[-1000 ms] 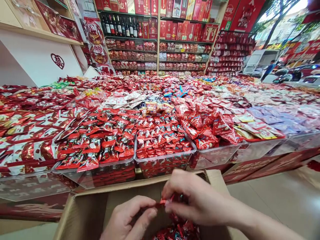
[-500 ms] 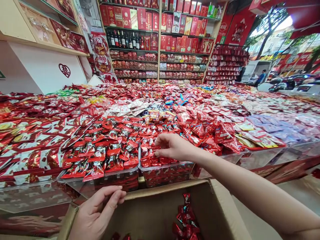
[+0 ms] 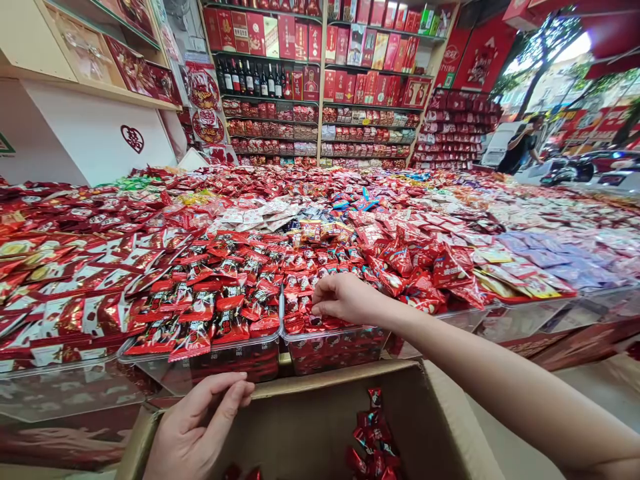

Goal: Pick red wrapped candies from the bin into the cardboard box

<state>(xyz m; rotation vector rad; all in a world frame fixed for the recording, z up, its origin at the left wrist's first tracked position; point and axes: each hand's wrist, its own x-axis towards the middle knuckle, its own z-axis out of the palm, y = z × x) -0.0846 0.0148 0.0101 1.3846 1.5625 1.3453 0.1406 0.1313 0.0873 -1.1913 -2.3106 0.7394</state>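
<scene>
My right hand [image 3: 343, 300] reaches over a clear plastic bin [image 3: 335, 333] of small red wrapped candies [image 3: 300, 280]. Its thumb and fingers curl in close together just above the candies; whatever lies between the fingertips is hidden. My left hand [image 3: 200, 423] is over the left part of an open cardboard box [image 3: 290, 390], with thumb and forefinger pressed together near the far rim. Anything inside that pinch cannot be made out. In the box, several red wrapped candies [image 3: 375, 437] lie toward the right, and a few more show at the bottom edge.
Left of the candy bin stands another clear bin [image 3: 200, 357] heaped with black-and-red packets. Piles of wrapped sweets [image 3: 260, 213] spread across the wide counter. Behind rise shelves [image 3: 323, 87] of red boxes and bottles. A person [image 3: 520, 147] is at the far right, by the street.
My right hand's thumb and fingers have drawn closer together over the candies. My left hand stays nearly where it was. A person in dark clothing has come into view at the far right.
</scene>
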